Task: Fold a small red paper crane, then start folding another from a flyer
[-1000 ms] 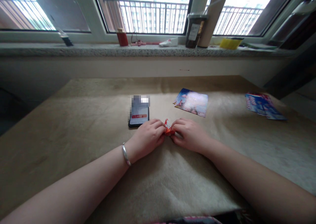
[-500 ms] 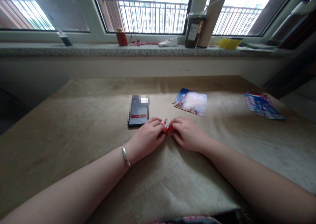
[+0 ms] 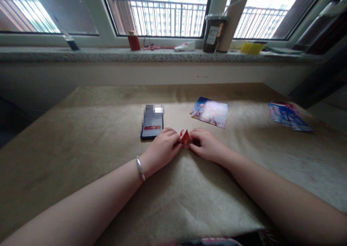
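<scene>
A small folded piece of red paper [image 3: 185, 138] stands on the beige cloth-covered table [image 3: 81, 137], pinched between both hands. My left hand [image 3: 162, 149], with a silver bangle on the wrist, grips its left side with curled fingers. My right hand [image 3: 208, 145] pinches its right side. A black phone [image 3: 152, 125] with a lit screen lies just beyond my left hand.
A colourful printed card [image 3: 210, 111] lies beyond my right hand, and a blue and red packet [image 3: 288, 115] lies at the far right. The windowsill [image 3: 108, 54] holds a red can [image 3: 133, 41], a dark jar [image 3: 213, 33], a yellow object [image 3: 251, 47] and a brush.
The red paper has been turned up a little, so a pointed tip now stands between the fingers. Both hands have shifted slightly away from me.
</scene>
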### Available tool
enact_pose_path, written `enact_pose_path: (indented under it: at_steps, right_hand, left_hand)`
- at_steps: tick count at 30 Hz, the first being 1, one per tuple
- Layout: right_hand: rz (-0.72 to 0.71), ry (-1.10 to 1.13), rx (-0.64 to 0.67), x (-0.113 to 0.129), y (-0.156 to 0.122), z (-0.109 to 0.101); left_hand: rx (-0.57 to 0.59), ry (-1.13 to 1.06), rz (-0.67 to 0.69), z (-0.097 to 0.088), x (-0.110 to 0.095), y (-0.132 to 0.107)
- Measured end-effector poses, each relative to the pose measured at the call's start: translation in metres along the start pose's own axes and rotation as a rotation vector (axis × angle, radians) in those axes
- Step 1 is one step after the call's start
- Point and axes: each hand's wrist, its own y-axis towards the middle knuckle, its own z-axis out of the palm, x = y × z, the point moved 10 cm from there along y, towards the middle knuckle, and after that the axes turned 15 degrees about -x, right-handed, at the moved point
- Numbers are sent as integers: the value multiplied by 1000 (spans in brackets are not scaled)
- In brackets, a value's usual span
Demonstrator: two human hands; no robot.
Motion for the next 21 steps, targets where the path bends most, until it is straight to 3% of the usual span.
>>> enact_pose_path:
  at_steps: [14,21]
  right_hand:
    - [85,51,-70,-7,3,1]
    - [73,68,-58,-9,2,1]
  left_hand:
    - [14,2,-92,4,10,-2]
    - [-6,10,-31,0,2,-6]
